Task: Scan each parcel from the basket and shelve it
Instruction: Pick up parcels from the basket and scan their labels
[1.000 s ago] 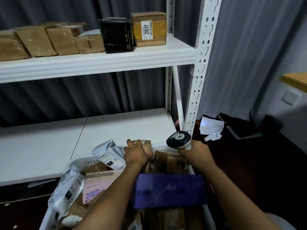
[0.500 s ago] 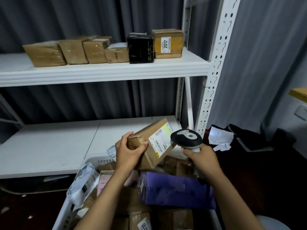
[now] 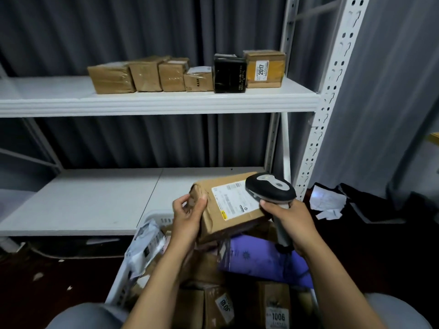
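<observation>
Grey curtain [image 3: 142, 32] hangs behind everything, and in front of it stands the white metal rack [image 3: 332, 91] we are facing. Its upper shelf [image 3: 47, 100] carries a row of six parcels toward the right end: four brown boxes [image 3: 111, 78] side by side, then a black box [image 3: 229, 73], then a box labelled 2017 [image 3: 264, 68] at the far right, next to the upright. Below it we see the lower shelf [image 3: 83, 200]. Near us, in front of that shelf, sits the white basket [image 3: 156, 216], heaped with parcels: a purple mailer [image 3: 259, 257] on the right, a grey plastic bag [image 3: 147, 243] against the left wall, and a box numbered 1006 [image 3: 276, 314] at the near edge. Above the basket we hold the brown cardboard parcel [image 3: 234, 201] tilted, its white label turned up. Our left hand [image 3: 187, 214] grips the parcel's left end, fingers curled round it. Our right hand [image 3: 287, 217] is wrapped round the handle of the scanner [image 3: 270, 188], whose black and grey head sits over the right edge of the label. Crumpled white papers [image 3: 329, 201] lie on the dark floor to the right.
</observation>
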`<state>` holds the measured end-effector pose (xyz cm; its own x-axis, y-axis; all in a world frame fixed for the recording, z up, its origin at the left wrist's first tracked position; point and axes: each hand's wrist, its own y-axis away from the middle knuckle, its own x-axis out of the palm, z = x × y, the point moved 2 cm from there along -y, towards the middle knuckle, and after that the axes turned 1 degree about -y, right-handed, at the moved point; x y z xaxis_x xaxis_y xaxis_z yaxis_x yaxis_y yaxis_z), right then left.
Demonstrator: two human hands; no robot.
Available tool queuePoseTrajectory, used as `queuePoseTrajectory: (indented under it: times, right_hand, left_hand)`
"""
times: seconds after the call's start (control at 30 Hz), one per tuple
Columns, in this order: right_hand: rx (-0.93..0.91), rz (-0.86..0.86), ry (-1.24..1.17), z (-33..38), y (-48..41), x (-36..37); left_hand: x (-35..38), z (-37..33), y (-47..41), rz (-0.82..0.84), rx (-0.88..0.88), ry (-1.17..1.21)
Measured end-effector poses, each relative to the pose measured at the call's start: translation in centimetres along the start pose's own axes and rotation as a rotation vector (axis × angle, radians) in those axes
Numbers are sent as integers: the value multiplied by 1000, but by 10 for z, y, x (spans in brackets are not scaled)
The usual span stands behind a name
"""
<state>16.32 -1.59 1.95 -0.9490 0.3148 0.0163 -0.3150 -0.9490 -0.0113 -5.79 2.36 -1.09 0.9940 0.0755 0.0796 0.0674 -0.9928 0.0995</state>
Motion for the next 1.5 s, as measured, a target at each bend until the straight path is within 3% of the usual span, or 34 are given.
queuePoseTrajectory:
  times: [0.17, 0.4, 0.53, 1.5]
  right_hand:
    - [-13, -6, 7, 10, 5, 4]
    - [82, 72, 95, 28, 3, -5]
    - [141, 122, 174, 39, 4, -13]
    - [44, 100, 235, 85, 29, -10]
  left_hand:
    - [-11, 15, 9, 254, -29, -71]
    - [-29, 6, 9, -37, 147, -107]
    - [-35, 3, 8, -119, 222, -90]
    - [-43, 0, 17, -160, 195, -225]
